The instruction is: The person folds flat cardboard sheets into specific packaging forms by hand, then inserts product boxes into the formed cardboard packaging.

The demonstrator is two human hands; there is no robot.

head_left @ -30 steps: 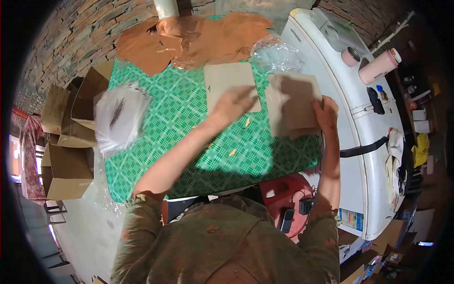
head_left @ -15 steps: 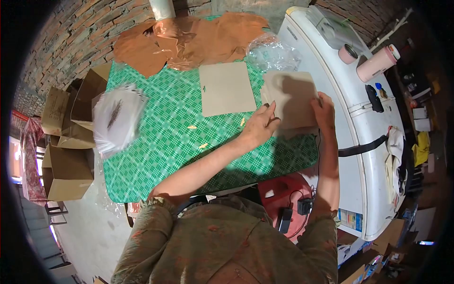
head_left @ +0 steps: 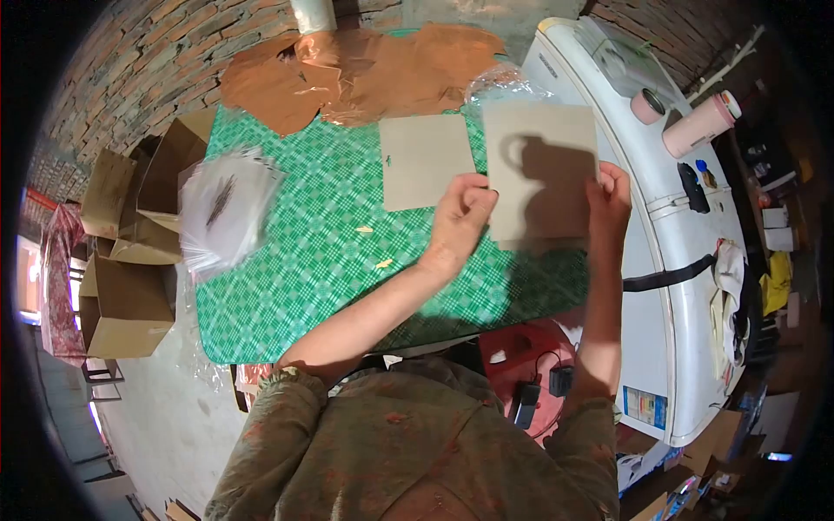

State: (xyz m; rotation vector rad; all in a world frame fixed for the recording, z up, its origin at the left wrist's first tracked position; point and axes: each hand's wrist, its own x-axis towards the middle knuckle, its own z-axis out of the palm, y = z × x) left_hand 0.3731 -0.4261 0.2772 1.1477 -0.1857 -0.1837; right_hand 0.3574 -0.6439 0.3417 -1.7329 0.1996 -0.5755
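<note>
A beige cardboard sheet [head_left: 512,195], partly in shadow, is held between my two hands at the right side of the table. My left hand [head_left: 460,217] has its fingers curled in against the sheet's left edge. At the opposite edge, my right hand [head_left: 611,204] is closed on the cardboard with thumb and fingers. More beige cardboard shows just under the sheet's lower edge. To the left lies a second beige cardboard sheet [head_left: 421,165], flat on the table, with a small green-edged cut near its left side.
The green checked tablecloth [head_left: 321,234] carries a fanned pile of clear plastic bags [head_left: 230,213] and small yellowish scraps [head_left: 383,263]. Brown sheeting [head_left: 400,74] lies along the back. Cardboard boxes [head_left: 130,304] stand left; a white fridge [head_left: 647,286] lies right, with a pink tumbler [head_left: 699,126] on it.
My left hand has moved from over the sheet to its left edge, its fingers curling in. The sheet looks raised and squarer to me. The whole view has shifted slightly.
</note>
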